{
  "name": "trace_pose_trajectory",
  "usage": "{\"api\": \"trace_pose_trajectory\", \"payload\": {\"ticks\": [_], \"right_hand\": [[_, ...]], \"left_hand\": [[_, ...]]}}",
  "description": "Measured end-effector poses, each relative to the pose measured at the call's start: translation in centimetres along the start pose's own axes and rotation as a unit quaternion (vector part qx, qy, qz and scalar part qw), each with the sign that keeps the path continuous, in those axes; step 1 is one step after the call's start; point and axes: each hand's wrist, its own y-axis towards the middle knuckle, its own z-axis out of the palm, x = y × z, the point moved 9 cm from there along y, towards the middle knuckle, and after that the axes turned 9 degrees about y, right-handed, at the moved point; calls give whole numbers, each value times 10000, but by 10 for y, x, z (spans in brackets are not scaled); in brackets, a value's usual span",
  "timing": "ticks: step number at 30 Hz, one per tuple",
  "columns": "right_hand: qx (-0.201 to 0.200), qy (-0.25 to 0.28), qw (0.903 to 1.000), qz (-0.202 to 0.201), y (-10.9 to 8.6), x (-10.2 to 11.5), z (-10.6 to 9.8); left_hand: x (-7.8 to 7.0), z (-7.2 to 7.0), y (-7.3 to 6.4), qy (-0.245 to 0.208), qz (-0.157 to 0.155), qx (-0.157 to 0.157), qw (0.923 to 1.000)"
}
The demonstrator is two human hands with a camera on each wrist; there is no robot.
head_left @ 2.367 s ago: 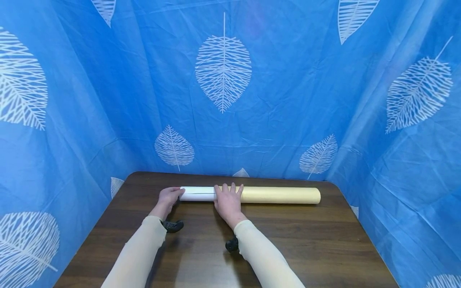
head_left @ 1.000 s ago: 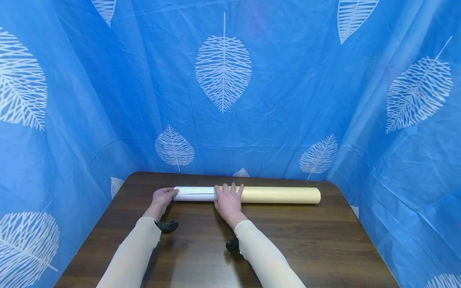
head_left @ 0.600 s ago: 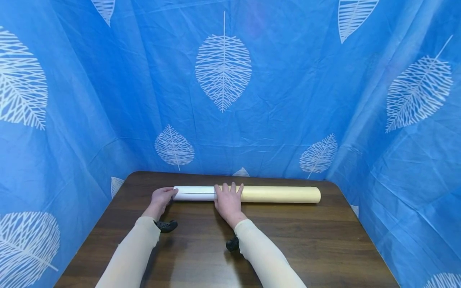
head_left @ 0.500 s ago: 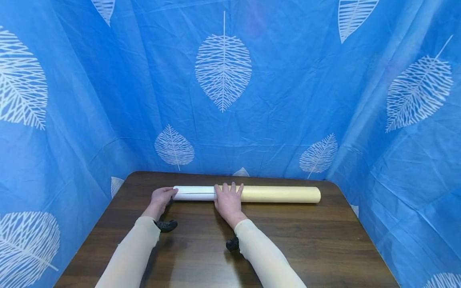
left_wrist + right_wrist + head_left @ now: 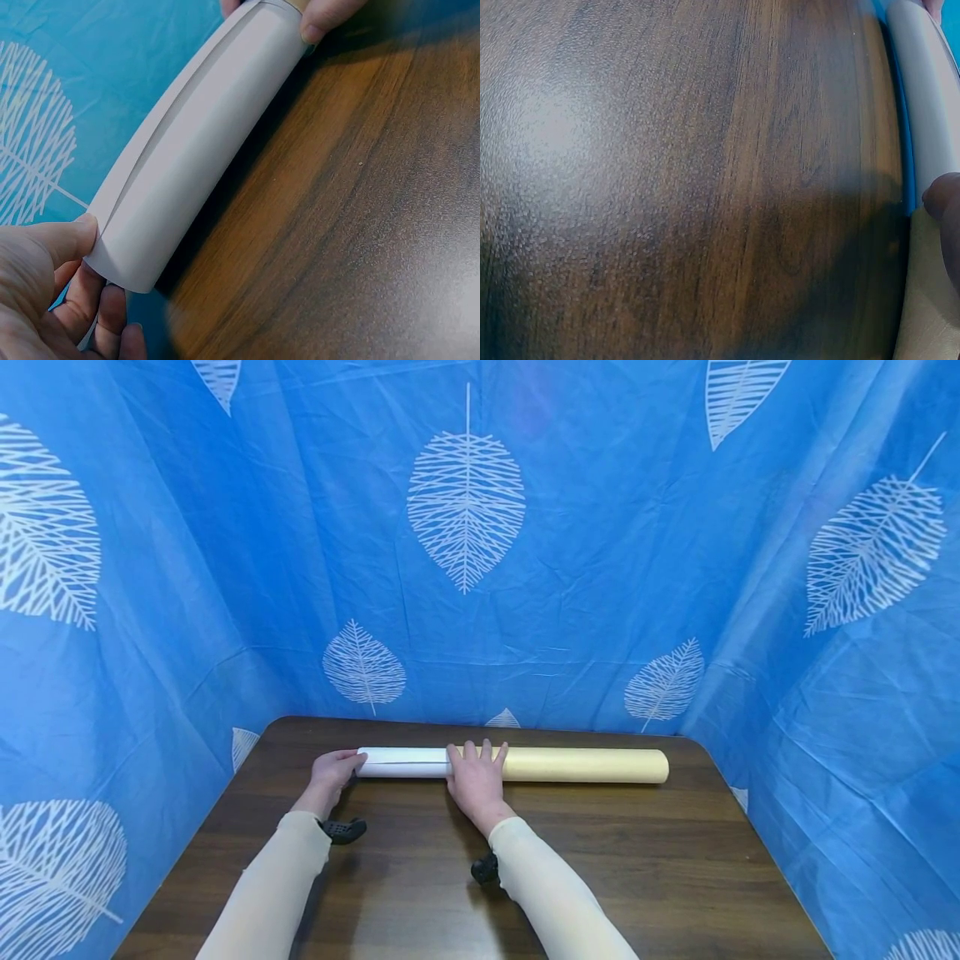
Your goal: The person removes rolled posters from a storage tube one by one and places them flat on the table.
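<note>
A rolled sheet of white paper (image 5: 405, 763) sticks out of the left end of a pale yellow cardboard tube (image 5: 585, 766) lying along the back of the table. My left hand (image 5: 335, 771) pinches the paper's outer end, thumb on top near the long overlapping edge and fingers underneath, as the left wrist view shows on the paper roll (image 5: 202, 142). Over the tube's left end lies my right hand (image 5: 477, 781), gripping it with fingers across the top and the thumb (image 5: 943, 201) on the near side, where white meets yellow. The tube's mouth is mostly hidden under that hand.
The dark wooden table (image 5: 637, 860) has rounded back corners. Blue cloth (image 5: 570, 552) printed with white leaves hangs behind it and on both sides. A black wrist device (image 5: 343, 832) is on the left wrist, another (image 5: 484, 868) on the right.
My left hand has slid to the left with the end of the paper roll, so more white shows outside the tube. The right hand and the tube have stayed in place.
</note>
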Motion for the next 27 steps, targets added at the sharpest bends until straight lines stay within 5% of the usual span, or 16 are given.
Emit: {"api": "trace_pose_trajectory", "payload": {"ticks": [27], "right_hand": [[-113, 159, 9998, -41, -2, -1, 0]], "left_hand": [[8, -9, 3, 2, -86, -3, 10000]]}}
